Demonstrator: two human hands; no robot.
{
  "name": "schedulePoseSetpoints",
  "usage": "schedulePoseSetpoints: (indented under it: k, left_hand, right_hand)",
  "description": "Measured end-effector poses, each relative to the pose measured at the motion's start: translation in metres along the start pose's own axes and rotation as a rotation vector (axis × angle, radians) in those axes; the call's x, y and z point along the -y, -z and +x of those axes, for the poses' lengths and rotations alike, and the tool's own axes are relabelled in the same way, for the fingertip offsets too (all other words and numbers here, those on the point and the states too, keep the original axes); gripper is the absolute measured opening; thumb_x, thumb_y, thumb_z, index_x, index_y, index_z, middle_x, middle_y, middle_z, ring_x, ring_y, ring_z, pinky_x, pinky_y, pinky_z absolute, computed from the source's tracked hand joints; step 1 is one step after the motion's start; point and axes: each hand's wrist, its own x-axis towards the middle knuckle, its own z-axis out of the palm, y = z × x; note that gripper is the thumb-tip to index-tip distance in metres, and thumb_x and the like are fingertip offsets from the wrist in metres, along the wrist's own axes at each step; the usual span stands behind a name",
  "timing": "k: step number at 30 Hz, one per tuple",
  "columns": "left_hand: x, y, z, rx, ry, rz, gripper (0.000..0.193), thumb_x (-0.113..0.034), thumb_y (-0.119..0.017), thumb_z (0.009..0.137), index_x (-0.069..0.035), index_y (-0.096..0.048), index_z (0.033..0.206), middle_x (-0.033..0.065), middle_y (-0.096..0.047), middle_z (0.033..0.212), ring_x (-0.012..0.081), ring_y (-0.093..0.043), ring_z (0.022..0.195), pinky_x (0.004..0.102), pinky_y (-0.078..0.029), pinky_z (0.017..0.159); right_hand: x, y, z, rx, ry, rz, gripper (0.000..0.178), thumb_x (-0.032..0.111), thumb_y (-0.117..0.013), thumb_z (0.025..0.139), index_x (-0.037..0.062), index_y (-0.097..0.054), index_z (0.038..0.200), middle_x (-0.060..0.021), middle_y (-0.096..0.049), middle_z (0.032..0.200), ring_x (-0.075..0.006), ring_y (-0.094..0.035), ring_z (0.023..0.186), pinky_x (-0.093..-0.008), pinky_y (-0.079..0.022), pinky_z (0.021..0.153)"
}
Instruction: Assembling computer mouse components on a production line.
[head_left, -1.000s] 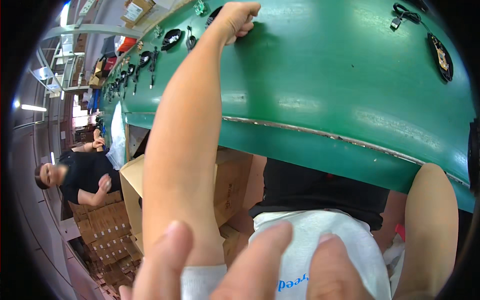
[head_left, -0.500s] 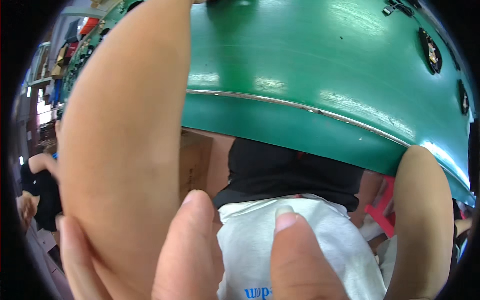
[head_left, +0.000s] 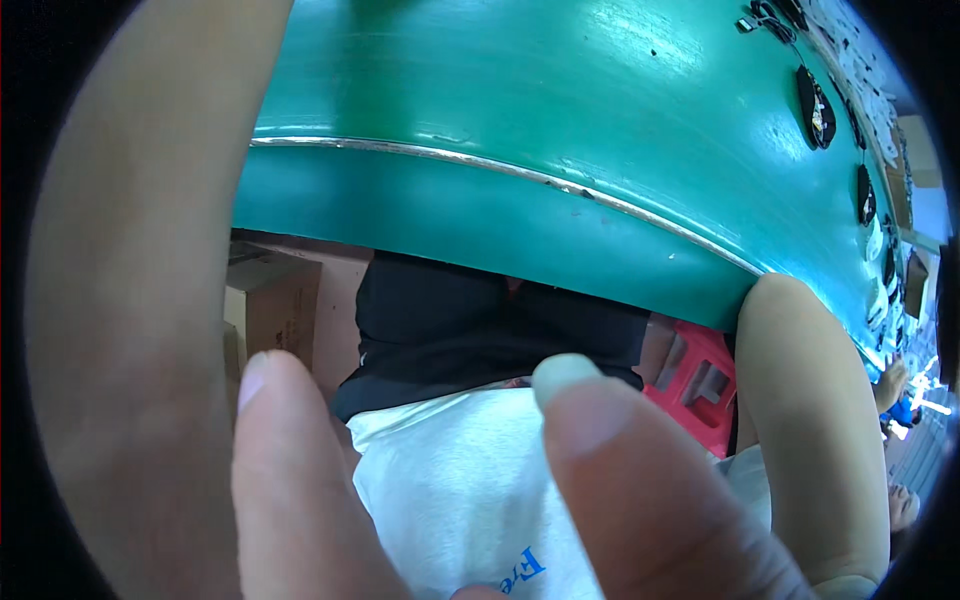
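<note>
Large and close along the lower edge, two fingertips of what looks to be my right hand (head_left: 650, 480) point upward. They are spread wide, with nothing seen between them. My right elbow (head_left: 785, 320) bends at the green table's front edge. On the left, my bare left arm (head_left: 140, 280) runs up past the top edge, and its hand is out of the picture. The green table (head_left: 500, 80) has a scuffed metal strip (head_left: 480, 160) along its front. At the far right of it lie an opened black computer mouse (head_left: 816, 108) and a coiled black cable (head_left: 770, 22).
More black and white mouse parts (head_left: 876, 240) line the table's right side. Below the table are a cardboard box (head_left: 285, 305) on the left and a pink plastic stool (head_left: 697, 385) on the right. Another person (head_left: 903, 507) shows at the right rim. My lap in black (head_left: 490, 330) is beneath the edge.
The view has swung right: table and arms sit further left, and more mouse parts show at right. A bit of hand at the top edge and fingers at the lower left have left the picture.
</note>
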Motion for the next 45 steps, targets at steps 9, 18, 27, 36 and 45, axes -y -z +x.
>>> schedulePoseSetpoints:
  k: [9, 18, 27, 36, 45]
  left_hand:
    - [0.019, -0.003, -0.001, 0.0, -0.003, 0.041, 0.024, -0.018, -0.055, 0.08, -0.015, -0.043, 0.059, -0.0034, -0.032, 0.052, 0.0084, -0.028, 0.047, 0.0231, -0.02, 0.044]
    - [0.02, 0.01, 0.002, -0.017, -0.019, 0.123, 0.024, -0.019, -0.056, 0.08, -0.015, -0.046, 0.06, -0.0033, -0.034, 0.053, 0.0086, -0.028, 0.047, 0.0233, -0.021, 0.044]
    - [0.013, 0.023, 0.0, -0.035, -0.031, 0.235, 0.023, -0.02, -0.058, 0.08, -0.014, -0.048, 0.06, -0.0032, -0.035, 0.053, 0.0089, -0.029, 0.047, 0.0234, -0.023, 0.044]
    - [-0.009, 0.026, 0.011, -0.049, -0.074, 0.329, 0.022, -0.021, -0.059, 0.081, -0.014, -0.05, 0.061, -0.003, -0.037, 0.054, 0.0092, -0.03, 0.048, 0.0236, -0.024, 0.045]
    - [-0.074, 0.016, 0.05, -0.051, -0.177, 0.469, 0.022, -0.021, -0.06, 0.081, -0.013, -0.052, 0.062, -0.0029, -0.038, 0.054, 0.0094, -0.031, 0.048, 0.0237, -0.025, 0.045]
  right_hand:
    - [0.006, 0.011, 0.015, -0.008, -0.074, -0.126, 0.041, 0.02, -0.043, 0.102, 0.017, -0.042, 0.143, -0.0097, -0.046, 0.142, -0.0286, -0.05, 0.124, -0.0481, -0.04, 0.104]
    - [-0.124, 0.035, -0.109, -0.116, -0.702, 1.074, 0.036, 0.025, -0.047, 0.102, 0.0146, -0.055, 0.135, -0.0074, -0.049, 0.146, -0.0318, -0.045, 0.135, -0.0449, -0.035, 0.112]
    - [-0.076, -0.01, -0.001, -0.007, 0.182, 0.17, 0.03, 0.021, -0.062, 0.091, 0.0121, -0.066, 0.12, -0.0065, -0.053, 0.143, -0.0332, -0.038, 0.141, -0.0469, -0.028, 0.117]
    - [-0.231, 0.057, -0.019, -0.121, -0.007, -0.12, 0.047, 0.014, -0.063, 0.09, 0.0158, -0.053, 0.136, -0.0047, -0.046, 0.146, -0.0187, -0.041, 0.136, -0.0288, -0.035, 0.113]
    - [-0.157, 0.067, 0.03, -0.065, 0.061, 0.069, 0.045, 0.013, -0.062, 0.09, 0.0133, -0.053, 0.134, -0.0066, -0.048, 0.138, -0.0196, -0.045, 0.127, -0.0293, -0.038, 0.106]
